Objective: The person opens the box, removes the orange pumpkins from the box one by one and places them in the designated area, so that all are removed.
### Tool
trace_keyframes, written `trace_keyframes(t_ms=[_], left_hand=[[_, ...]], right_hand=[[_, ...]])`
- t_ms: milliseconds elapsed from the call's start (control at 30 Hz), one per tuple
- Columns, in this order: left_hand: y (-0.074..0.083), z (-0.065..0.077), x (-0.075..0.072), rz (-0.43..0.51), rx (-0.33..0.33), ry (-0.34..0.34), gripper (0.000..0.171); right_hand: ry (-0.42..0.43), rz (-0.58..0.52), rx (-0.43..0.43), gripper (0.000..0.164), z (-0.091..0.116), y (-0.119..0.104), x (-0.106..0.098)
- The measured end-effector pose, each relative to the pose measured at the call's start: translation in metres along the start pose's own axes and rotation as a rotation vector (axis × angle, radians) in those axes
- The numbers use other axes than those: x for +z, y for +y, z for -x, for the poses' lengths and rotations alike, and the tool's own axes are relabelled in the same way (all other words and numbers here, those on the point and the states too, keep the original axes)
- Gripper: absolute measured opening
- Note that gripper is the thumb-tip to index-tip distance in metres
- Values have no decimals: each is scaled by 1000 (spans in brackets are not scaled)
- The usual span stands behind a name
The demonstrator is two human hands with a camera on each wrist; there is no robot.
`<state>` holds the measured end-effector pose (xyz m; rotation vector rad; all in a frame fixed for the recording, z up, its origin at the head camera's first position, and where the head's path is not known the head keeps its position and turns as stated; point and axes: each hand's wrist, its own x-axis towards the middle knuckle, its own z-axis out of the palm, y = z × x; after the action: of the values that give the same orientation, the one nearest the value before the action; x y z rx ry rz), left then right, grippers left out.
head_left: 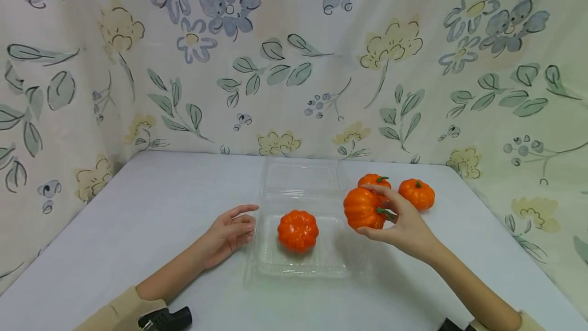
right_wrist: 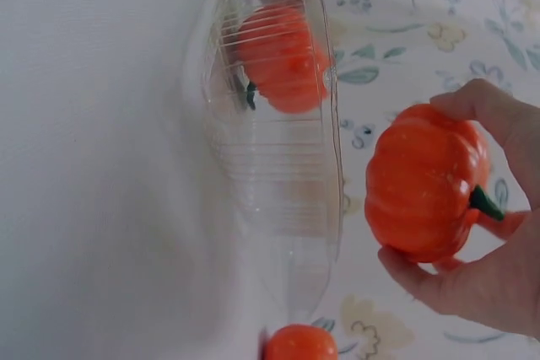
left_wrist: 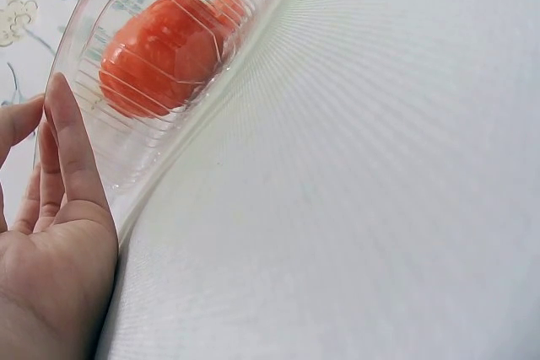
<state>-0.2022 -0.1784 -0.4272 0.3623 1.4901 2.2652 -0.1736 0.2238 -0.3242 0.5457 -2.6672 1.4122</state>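
Note:
A small orange pumpkin (head_left: 365,208) with a green stem is gripped between the thumb and fingers of my right hand (head_left: 406,229), raised over the right side of a clear plastic clamshell box (head_left: 300,271). In the right wrist view, the held pumpkin (right_wrist: 426,183) hangs beside the box wall, its stem toward the palm. Inside the box, toward its left, sits another pumpkin (head_left: 297,232). My left hand (head_left: 231,234) lies along the box's left side, fingers mostly extended; in the left wrist view its fingertips (left_wrist: 59,94) are right at the clear wall.
Two more pumpkins stand on the white table behind my right hand, one pumpkin (head_left: 374,180) partly covered by the held one and another pumpkin (head_left: 416,194) farther right. The box's lid (head_left: 305,175) lies folded back, away from me. A floral curtain (head_left: 275,65) closes off the back.

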Motion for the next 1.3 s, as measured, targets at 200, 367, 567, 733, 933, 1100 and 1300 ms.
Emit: trace_keyframes(t_ms=[200,367,567,733,933,1100,1300], left_hand=[[-1,0,0,3,4,-4,36],[0,0,0,2,3,-1,36],[0,-1,1,-8,4,6,36],[1,-1,1,-9,0,13,37],[1,-1,1,-11,-2,12,36],[1,0,1,-3,-5,13,36],[1,0,1,-4,-12,15,36]], right_hand=[[-8,2,-1,76,3,4,-3],[-11,28,25,80,4,5,-6],[2,55,25,80,4,8,-9],[9,79,30,79,6,12,-11],[5,53,55,77,8,13,-13],[-16,-8,85,76,9,16,-14],[-13,-22,79,78,11,20,-16]])
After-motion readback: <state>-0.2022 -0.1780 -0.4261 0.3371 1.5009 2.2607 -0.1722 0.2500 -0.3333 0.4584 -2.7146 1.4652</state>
